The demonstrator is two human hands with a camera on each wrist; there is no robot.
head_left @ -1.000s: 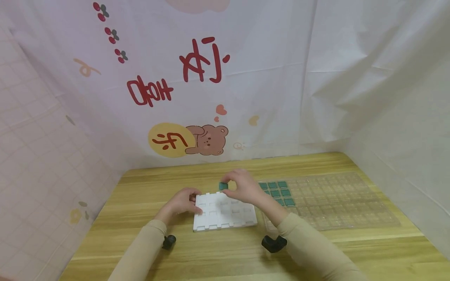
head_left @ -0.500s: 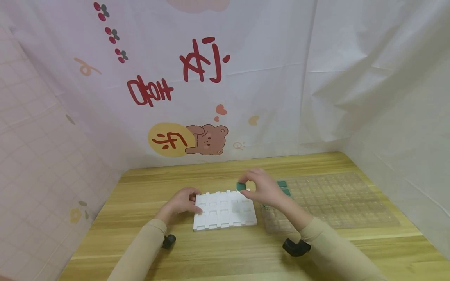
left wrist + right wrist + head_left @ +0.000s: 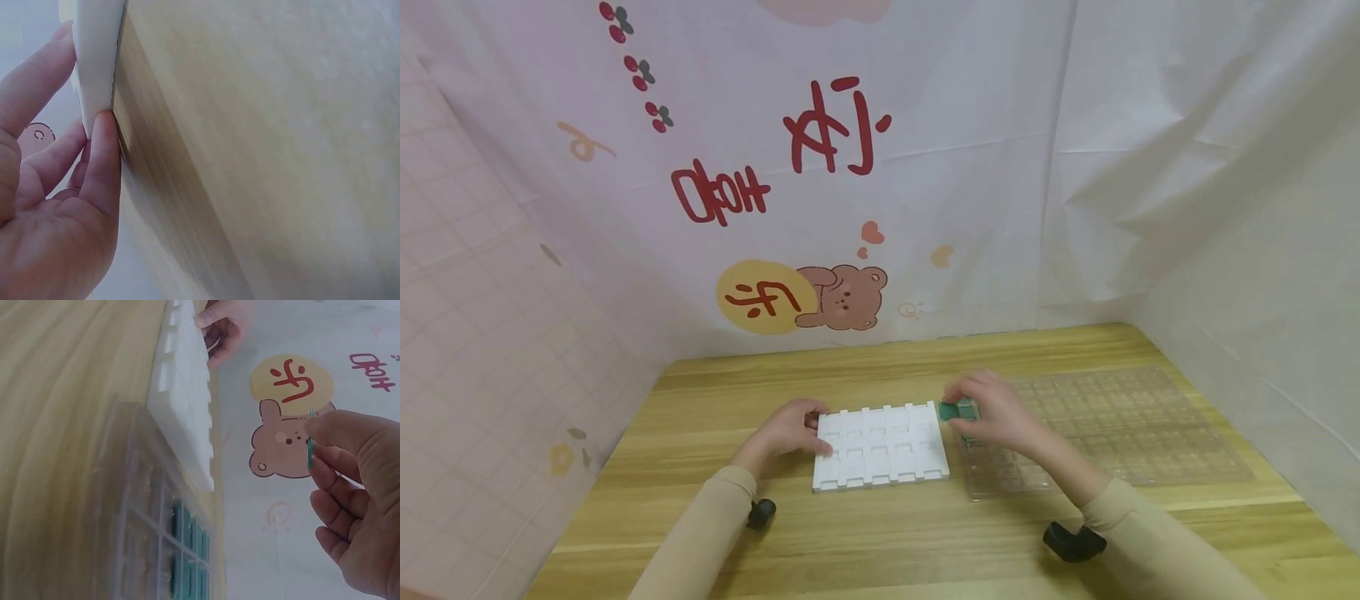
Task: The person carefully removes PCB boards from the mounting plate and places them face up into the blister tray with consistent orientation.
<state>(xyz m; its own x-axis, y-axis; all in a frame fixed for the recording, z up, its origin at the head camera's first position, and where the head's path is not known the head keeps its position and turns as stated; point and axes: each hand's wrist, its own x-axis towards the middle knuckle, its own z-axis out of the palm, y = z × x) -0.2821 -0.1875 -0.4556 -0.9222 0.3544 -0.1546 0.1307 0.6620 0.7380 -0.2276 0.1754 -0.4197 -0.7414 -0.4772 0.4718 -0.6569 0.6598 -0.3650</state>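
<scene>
A white tray (image 3: 880,446) with rows of shallow rectangular pockets lies on the table. My left hand (image 3: 788,429) grips its left edge; the left wrist view has the thumb on one face and fingers along the tray's edge (image 3: 99,62). Between right thumb and fingertips, my right hand (image 3: 1000,414) pinches a thin green square chip (image 3: 948,412). Seen edge-on in the right wrist view, this chip (image 3: 310,450) is raised above the trays. The right hand is over the near-left corner region of a clear compartment tray (image 3: 1120,429), hiding part of its green chips (image 3: 194,544).
The clear tray stretches far to the right on the wooden table (image 3: 880,542), its left side close to the white tray. A white printed cloth (image 3: 970,208) hangs behind and at both sides. Black wrist mounts (image 3: 1075,543) stick out below the arms.
My right hand has moved right with the pinched chip, from above the white tray's far edge to the clear tray's left end. The left hand and white tray have stayed in place.
</scene>
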